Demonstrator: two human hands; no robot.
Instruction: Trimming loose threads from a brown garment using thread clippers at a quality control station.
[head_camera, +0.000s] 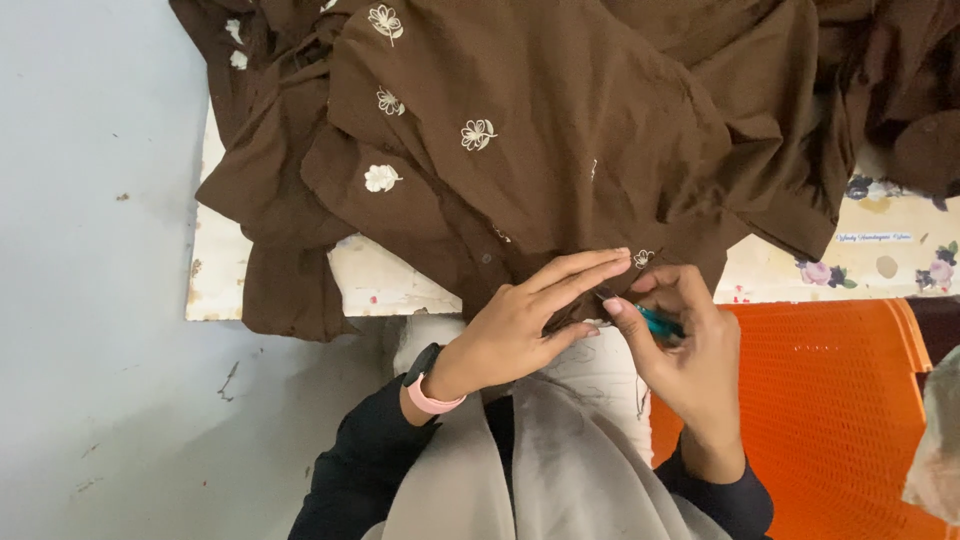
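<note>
A large brown cloth (560, 130) with small white embroidered flowers lies heaped on a low table and hangs over its near edge. My left hand (525, 320), with a pink band at the wrist, pinches the cloth's hanging edge with straight fingers. My right hand (680, 350) is closed around a small teal tool (660, 322), its tip hidden at the cloth edge between the two hands. A white flower (643, 258) sits just above my fingertips.
The table (380, 285) has a floral-printed top with worn edges. An orange mesh seat (830, 400) is at the right. A pale grey floor (100, 300) fills the left. Grey fabric (560, 470) drapes down in front of me.
</note>
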